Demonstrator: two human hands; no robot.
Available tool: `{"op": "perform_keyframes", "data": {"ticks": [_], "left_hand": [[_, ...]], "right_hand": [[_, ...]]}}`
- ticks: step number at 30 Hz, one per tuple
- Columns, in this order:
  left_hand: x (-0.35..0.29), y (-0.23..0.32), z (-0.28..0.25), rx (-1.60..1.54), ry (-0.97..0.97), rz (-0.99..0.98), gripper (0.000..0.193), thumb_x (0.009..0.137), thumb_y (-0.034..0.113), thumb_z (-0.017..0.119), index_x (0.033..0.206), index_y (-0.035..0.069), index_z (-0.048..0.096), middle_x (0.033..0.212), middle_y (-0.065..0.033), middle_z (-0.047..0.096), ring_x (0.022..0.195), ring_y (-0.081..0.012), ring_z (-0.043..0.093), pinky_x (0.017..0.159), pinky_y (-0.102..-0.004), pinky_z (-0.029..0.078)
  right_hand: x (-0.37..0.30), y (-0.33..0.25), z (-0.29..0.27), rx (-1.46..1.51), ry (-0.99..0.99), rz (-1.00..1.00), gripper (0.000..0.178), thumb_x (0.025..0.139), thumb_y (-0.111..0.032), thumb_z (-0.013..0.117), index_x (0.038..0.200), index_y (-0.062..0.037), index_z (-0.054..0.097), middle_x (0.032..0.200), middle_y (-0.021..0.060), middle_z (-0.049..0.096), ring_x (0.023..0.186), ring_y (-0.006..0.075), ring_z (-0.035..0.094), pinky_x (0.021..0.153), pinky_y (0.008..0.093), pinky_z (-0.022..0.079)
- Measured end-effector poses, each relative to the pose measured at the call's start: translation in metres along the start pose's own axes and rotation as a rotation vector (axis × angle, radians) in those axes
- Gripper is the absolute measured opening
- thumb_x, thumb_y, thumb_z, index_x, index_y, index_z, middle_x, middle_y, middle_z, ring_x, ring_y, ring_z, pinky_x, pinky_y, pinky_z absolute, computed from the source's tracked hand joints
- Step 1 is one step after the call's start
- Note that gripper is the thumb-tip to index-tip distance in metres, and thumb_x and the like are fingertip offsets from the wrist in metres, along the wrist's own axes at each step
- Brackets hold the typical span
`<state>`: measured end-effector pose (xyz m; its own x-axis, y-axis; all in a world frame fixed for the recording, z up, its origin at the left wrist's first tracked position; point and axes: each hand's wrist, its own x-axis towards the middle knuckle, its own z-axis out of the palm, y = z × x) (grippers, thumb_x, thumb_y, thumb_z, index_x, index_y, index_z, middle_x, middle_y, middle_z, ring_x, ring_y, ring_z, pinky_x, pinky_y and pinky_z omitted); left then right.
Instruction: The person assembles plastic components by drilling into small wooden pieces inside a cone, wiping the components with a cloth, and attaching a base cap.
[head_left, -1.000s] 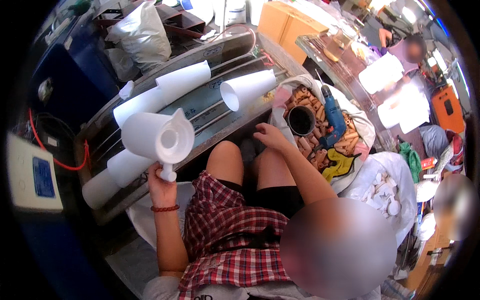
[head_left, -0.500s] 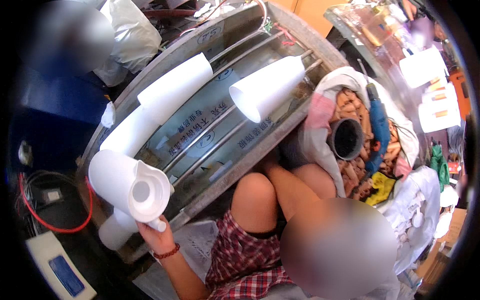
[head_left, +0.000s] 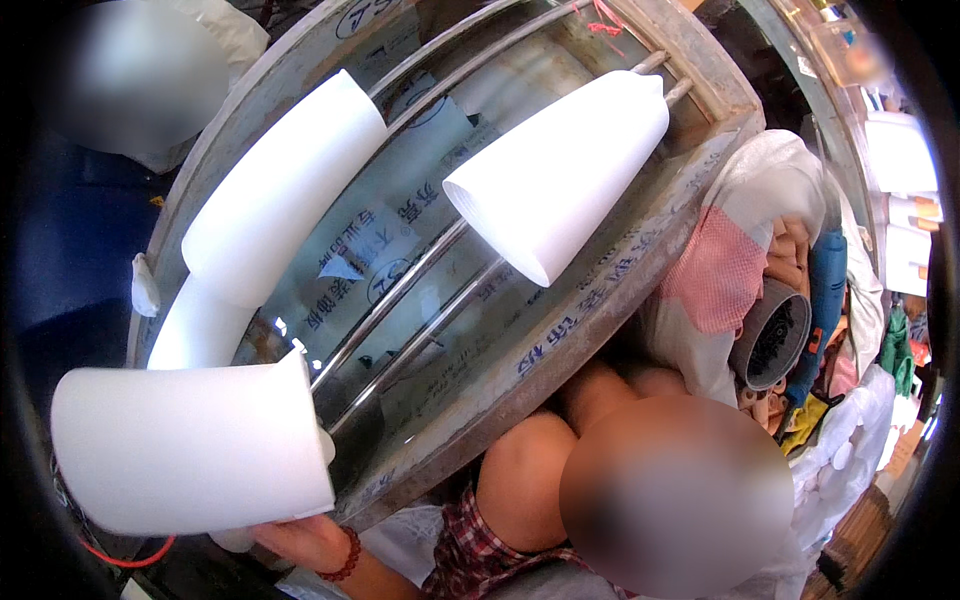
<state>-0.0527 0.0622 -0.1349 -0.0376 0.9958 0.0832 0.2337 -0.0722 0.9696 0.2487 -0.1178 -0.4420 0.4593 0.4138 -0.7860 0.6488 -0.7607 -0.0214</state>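
A large white plastic jug body [head_left: 190, 450] is at the lower left, lying sideways with its wall toward me. Below its right end is my left hand [head_left: 305, 545], a beaded bracelet round the wrist. The hand is closed on the jug, but most of its fingers are hidden behind it. Close above stand two more white jug bodies, the nearer [head_left: 205, 325] partly covered by the farther [head_left: 290, 190]. Another white jug body [head_left: 570, 170] lies across metal rods [head_left: 400, 300] in the trough [head_left: 590, 330]. My right hand does not show.
Right of the trough stands a cloth sack [head_left: 720, 260] holding brownish pieces, a grey tube [head_left: 772, 335] and a blue power tool [head_left: 825, 290]. A white plastic bag [head_left: 845, 450] with small white parts is beside it. Bare knees [head_left: 525, 480] press close to the trough's near side.
The jug in my left hand has turned from showing its ringed end to showing its side, and now sits lower and further left. The whole view has shifted and come closer to the trough.
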Motion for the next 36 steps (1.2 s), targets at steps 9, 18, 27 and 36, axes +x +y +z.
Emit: {"op": "perform_keyframes", "data": {"ticks": [9,18,27,36], "left_hand": [[-0.008,0.023,0.001,0.178,0.181,0.304,0.027,0.095,0.016,0.055,0.109,-0.006,0.049,0.111,-0.0177,0.051,0.106,-0.0255,0.054,0.090,-0.0424,0.048],[-0.028,0.075,-0.025,-0.227,0.081,0.021,0.035,0.095,0.023,0.054,0.116,-0.005,0.046,0.113,-0.0177,0.054,0.089,-0.0244,0.062,0.080,-0.0341,0.055],[-0.050,0.067,-0.087,-1.041,-0.055,-0.591,0.029,0.095,0.017,0.052,0.119,0.001,0.047,0.114,-0.0114,0.058,0.104,-0.0250,0.061,0.083,-0.0346,0.055],[-0.108,0.103,-0.083,-1.213,-0.274,-0.698,0.020,0.096,0.018,0.052,0.110,0.004,0.051,0.108,-0.0087,0.059,0.100,-0.0220,0.062,0.081,-0.0325,0.056]], "right_hand": [[-0.013,-0.007,-0.009,-0.035,0.011,-0.039,0.049,0.075,-0.033,0.066,0.114,-0.0048,0.060,0.116,0.0178,0.062,0.105,0.0344,0.061,0.089,0.0417,0.049],[-0.092,-0.019,-0.060,-0.133,-0.017,-0.095,0.051,0.076,-0.035,0.065,0.118,-0.0062,0.058,0.117,0.0169,0.061,0.106,0.0342,0.060,0.090,0.0418,0.048],[-0.307,0.016,-0.140,-0.146,0.270,-0.217,0.069,0.070,-0.047,0.071,0.119,-0.0025,0.051,0.113,0.0198,0.061,0.101,0.0341,0.062,0.088,0.0397,0.049],[-0.483,-0.079,-0.183,0.775,1.179,-0.977,0.061,0.070,-0.031,0.083,0.104,-0.0015,0.042,0.121,0.0245,0.049,0.095,0.0315,0.057,0.076,0.0357,0.049]]}}
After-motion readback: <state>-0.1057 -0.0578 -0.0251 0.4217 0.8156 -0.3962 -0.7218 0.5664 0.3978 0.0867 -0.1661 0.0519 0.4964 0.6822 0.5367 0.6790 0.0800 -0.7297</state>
